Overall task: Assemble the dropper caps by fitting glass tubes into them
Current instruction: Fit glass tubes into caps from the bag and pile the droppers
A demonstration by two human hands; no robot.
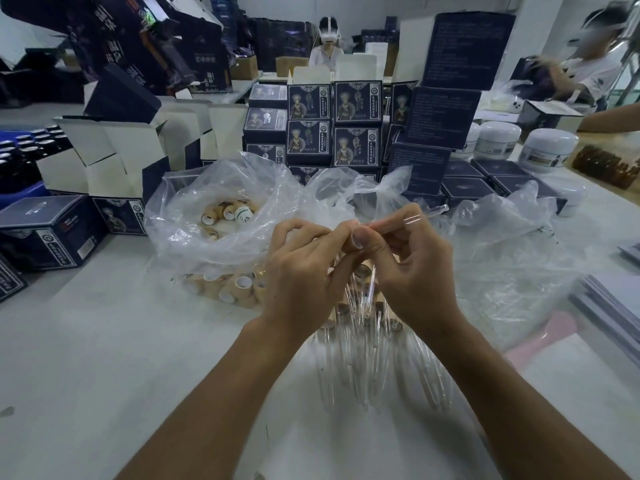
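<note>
My right hand (pixel 412 268) pinches a clear glass tube (pixel 420 216) that points up and to the right. My left hand (pixel 304 268) meets it at the tube's near end, fingers curled; what it holds is hidden behind the fingers. Beneath both hands lies a pile of assembled droppers (pixel 367 358), tan caps with glass tubes pointing toward me. A clear plastic bag (pixel 194 209) behind the left hand holds several loose tan caps (pixel 221 216). More tan caps (pixel 228 289) lie under that bag's front fold.
Dark printed cartons (pixel 332 123) are stacked behind the bags, with open white-lined boxes (pixel 114 157) at left. White jars (pixel 547 147) and brown vials (pixel 606 164) sit at right, beside paper sheets (pixel 609 296) and crumpled plastic (pixel 502 237). Other people work at the far tables.
</note>
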